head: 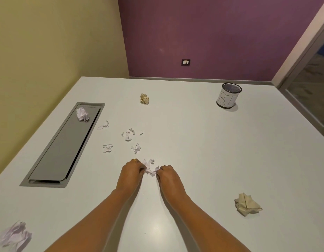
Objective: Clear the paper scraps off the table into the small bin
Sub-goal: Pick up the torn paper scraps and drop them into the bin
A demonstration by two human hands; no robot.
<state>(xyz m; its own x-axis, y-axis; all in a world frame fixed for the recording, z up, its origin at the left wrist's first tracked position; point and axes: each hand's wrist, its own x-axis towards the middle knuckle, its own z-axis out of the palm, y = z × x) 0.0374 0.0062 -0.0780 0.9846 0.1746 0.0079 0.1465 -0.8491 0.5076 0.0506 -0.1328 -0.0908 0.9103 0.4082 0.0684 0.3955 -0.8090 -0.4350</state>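
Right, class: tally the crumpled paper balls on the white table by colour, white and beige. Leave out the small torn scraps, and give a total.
White crumpled paper balls: 2
Beige crumpled paper balls: 2
Total: 4

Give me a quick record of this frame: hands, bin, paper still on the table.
left hand: pinches the nearest scraps
right hand: pinches the same scraps from the other side
bin: upright, far right of the table, apart from both hands
loose scraps: small white bits beyond the hands
white wad: on the grey panel
second white wad: near left edge
beige wad: far centre
second beige wad: near right
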